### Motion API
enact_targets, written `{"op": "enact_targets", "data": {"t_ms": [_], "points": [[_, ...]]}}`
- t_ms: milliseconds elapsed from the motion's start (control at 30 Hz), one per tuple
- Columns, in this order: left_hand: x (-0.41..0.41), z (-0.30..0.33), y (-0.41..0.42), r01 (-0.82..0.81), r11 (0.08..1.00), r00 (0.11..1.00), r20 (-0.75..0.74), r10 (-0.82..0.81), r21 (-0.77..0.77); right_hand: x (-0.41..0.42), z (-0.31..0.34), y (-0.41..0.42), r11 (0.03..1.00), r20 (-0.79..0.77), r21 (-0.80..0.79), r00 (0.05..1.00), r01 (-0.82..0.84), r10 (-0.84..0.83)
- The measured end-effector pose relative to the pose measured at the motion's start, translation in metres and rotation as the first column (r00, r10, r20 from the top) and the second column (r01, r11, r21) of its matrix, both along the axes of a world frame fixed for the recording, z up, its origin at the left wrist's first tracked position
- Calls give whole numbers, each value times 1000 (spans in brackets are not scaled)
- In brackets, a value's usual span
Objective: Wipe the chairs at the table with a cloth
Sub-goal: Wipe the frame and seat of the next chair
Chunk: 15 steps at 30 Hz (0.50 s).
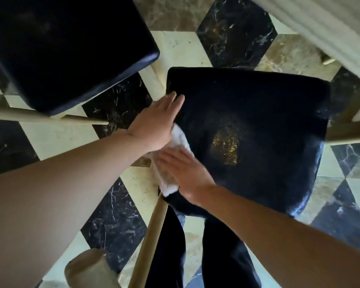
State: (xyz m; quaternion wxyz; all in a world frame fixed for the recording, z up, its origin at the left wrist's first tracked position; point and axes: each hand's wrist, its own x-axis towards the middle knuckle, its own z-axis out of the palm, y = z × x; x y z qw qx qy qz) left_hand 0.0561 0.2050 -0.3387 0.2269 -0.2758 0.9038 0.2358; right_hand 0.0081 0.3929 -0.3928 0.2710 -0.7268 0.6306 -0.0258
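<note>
A dark padded chair seat [258, 113] fills the middle of the head view, with a worn gold patch near its centre. A white cloth [180, 140] lies on the seat's left edge. My right hand [181, 169] presses flat on the cloth's lower part, fingers spread. My left hand [154, 123] lies flat over the cloth's upper part, fingertips reaching onto the seat near its left corner. Most of the cloth is hidden under both hands. A second dark chair seat [60, 48] stands at the upper left.
Pale wooden chair rails [40, 117] cross at the left, bottom centre and right. The table's pale edge [330, 28] runs across the upper right corner. The floor [56, 138] is black, cream and brown marble tiles. My dark trouser legs show below the seat.
</note>
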Motion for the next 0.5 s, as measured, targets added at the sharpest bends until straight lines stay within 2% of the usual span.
{"op": "enact_targets", "data": {"t_ms": [100,167,300,367,467,500], "points": [[-7,-5,17,165,985,977,144,-156,-47,-6,-2,70,968,-33,7,967,-251,251],[-11,-7,25,145,989,962,237,-139,-9,-27,0,100,901,-74,18,898,-434,434],[-16,-14,37,96,995,956,277,-94,4,-77,0,127,741,-29,26,740,-671,671],[-16,-15,40,68,998,957,283,-64,-4,-100,6,135,677,-6,48,678,-734,735],[-23,-15,41,59,998,957,284,-62,21,-135,25,148,721,55,161,735,-674,676],[-23,-15,41,64,998,955,288,-69,26,-145,24,154,692,70,193,713,-696,698]]}}
